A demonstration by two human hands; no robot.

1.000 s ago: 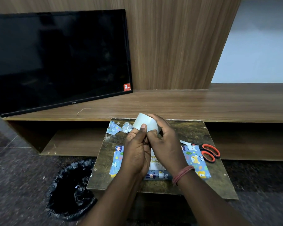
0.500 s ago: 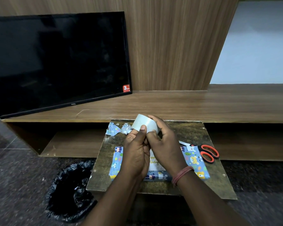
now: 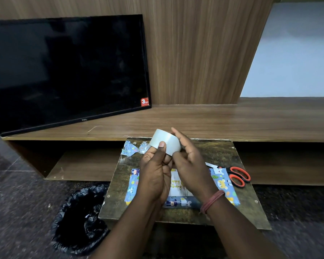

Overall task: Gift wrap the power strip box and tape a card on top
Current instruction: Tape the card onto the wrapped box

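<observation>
The box point(image 3: 223, 186) lies wrapped near the table's point(image 3: 251, 212) front edge, the card point(image 3: 177, 186) resting on top, seemingly not yet taped. My left hand point(image 3: 153, 176) grips the tape roll point(image 3: 166, 143), thumb on its face; my right hand point(image 3: 191, 165) pinches at its edge, apparently for the tape's end.

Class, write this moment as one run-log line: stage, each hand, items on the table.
stage: getting tape | left hand: grips tape roll | right hand: holds roll | wrapped box, card: on table | scissors: idle
</observation>
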